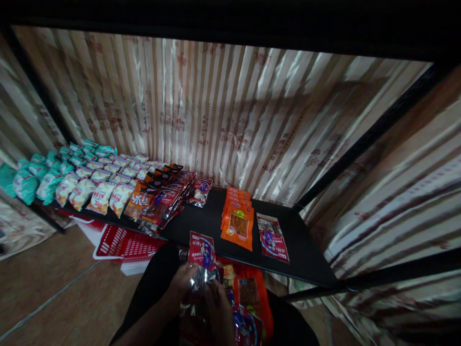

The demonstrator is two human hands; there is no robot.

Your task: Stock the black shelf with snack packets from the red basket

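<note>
Both my hands are low in the picture, over a heap of snack packets in my lap. My left hand [183,283] is closed on a red snack packet [201,250] with a silvery lower part, held upright in front of the black shelf [309,259]. My right hand [219,307] is closed around the same bundle of packets from below. Red and orange packets [248,293] lie under my hands.
On the black shelf lie rows of teal packets [46,178], white packets [101,192], dark red packets [162,202], a stack of orange packets [237,221] and one red packet [272,238]. A red basket [118,242] sits on the floor. Striped satin cloth hangs behind.
</note>
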